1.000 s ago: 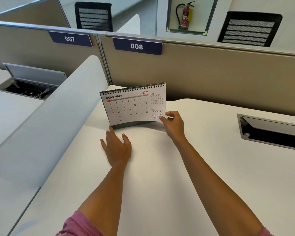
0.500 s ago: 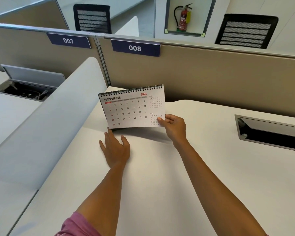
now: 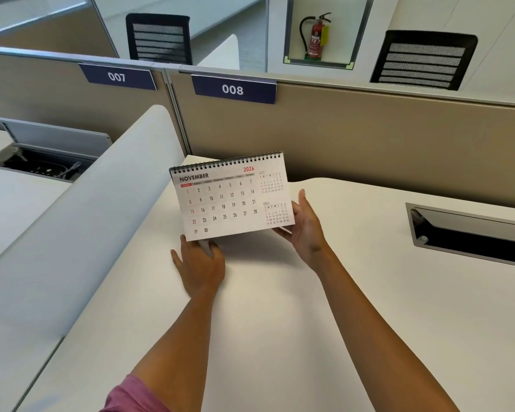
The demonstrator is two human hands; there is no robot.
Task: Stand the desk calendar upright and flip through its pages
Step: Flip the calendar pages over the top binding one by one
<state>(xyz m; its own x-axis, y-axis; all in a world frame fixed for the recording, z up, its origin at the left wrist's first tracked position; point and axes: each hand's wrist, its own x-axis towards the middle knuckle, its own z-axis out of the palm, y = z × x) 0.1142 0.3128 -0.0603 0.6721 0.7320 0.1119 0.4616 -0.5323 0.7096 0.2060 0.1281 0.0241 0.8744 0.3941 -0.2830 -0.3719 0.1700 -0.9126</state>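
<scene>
Nearest, the left hand (image 3: 201,264) lies palm down on the white bench (image 3: 280,322), fingers spread and gripping nothing, its fingertips at the lower left corner of the desk calendar (image 3: 231,196). Just to the right and a little farther, the right hand (image 3: 305,230) pinches the lower right corner of the November 2026 page, which is raised off the bench and tilted towards the camera. Beyond stands the beige partition (image 3: 369,138), labelled 008.

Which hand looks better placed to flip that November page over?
The right hand: it already grips the lower right corner of the November page, while the left hand sits low at the calendar's base.
</scene>
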